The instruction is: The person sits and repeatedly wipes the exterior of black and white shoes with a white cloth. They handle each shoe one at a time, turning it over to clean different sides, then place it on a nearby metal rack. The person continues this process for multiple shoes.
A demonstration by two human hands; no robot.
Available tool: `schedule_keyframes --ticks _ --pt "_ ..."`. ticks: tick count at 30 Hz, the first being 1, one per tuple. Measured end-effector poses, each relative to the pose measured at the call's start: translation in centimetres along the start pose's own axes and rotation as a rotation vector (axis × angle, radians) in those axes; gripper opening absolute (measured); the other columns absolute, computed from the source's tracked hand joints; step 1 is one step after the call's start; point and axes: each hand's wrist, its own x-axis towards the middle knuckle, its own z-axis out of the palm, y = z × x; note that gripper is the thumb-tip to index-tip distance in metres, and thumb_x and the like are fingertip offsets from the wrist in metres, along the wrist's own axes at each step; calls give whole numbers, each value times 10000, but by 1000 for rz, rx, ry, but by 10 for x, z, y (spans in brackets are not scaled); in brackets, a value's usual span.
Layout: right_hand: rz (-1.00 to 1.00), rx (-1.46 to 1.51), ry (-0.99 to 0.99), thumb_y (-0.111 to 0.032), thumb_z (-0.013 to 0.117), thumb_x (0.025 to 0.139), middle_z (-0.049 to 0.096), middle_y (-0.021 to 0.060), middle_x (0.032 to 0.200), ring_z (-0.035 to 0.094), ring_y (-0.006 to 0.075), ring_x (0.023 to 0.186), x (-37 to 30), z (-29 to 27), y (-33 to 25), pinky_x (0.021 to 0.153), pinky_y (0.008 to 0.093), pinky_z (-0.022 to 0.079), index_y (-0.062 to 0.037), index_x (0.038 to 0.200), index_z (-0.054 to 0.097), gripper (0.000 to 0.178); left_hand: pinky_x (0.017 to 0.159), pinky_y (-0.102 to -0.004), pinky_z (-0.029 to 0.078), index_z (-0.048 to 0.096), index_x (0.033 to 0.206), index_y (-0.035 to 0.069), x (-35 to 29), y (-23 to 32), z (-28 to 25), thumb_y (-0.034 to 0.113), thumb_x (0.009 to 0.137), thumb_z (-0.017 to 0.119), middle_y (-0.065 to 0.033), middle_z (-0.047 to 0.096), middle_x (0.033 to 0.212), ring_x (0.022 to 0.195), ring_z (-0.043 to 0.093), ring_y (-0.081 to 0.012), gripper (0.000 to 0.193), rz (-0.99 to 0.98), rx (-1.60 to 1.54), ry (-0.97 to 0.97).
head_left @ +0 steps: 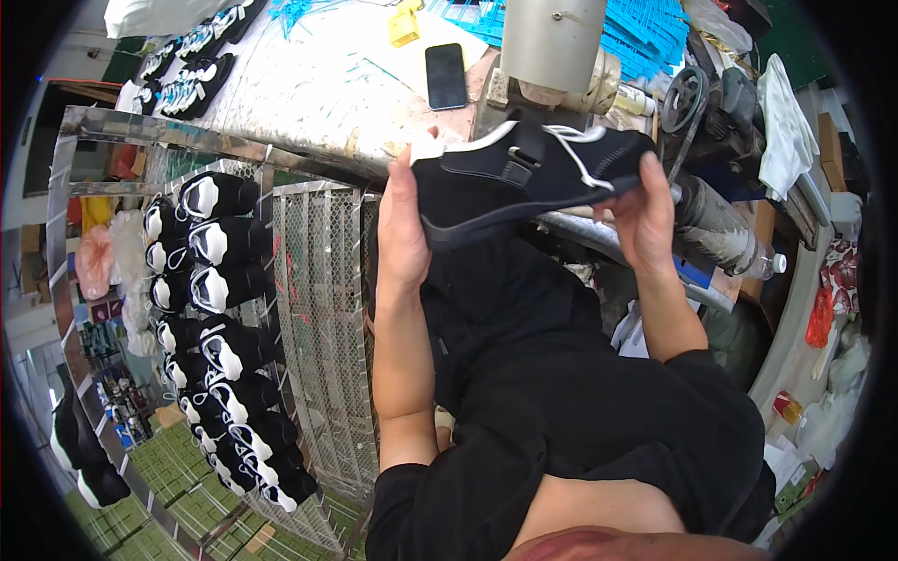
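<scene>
A black shoe upper with white trim and a white lace [524, 182] is held up between my two hands, its side turned toward me. My left hand [405, 224] grips one end, where the white-edged collar shows, with the thumb along the outside. At the other end, my right hand [645, 215] closes on the tapered toe, thumb on the outer side and fingers beneath. The shoe hangs in the air just in front of the sewing machine's pale column [552, 47]. Parts of my fingers are hidden behind the shoe.
To the left stands a metal mesh rack [323, 327] with rows of black-and-white shoes [220, 243]. On the worktable [281, 75] lie a phone [446, 77], a yellow block [404, 26] and blue plastic strips [645, 37]. A handwheel [685, 98] and a bottle [762, 264] are at right.
</scene>
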Motion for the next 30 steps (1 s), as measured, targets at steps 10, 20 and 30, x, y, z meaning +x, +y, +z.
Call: schedule_keyframes --ticks 10,20,30 --pt "-219 -127 132 -473 431 1051 697 89 983 655 176 752 -28 -41 -24 594 322 507 -26 1253 572 511 1048 -335 470 430 1450 -69 30 4 46 447 1108 286 -175 601 1326 1203 600 -199 636 49 201 -147" --pt "-215 -135 126 -411 533 995 630 115 1165 667 176 926 -38 -57 -30 726 292 546 -14 1366 450 550 1044 -278 405 519 1360 -32 31 -6 48 317 1104 416 -93 617 1247 1182 549 -135 444 13 256 -75" --pt "-498 -286 27 -381 769 740 324 337 1520 456 381 1372 -37 -37 -32 1169 453 351 -37 1508 268 979 1089 -359 387 523 1343 -10 0 -44 10 385 1036 544 -143 531 1396 1270 520 -217 500 172 49 -111"
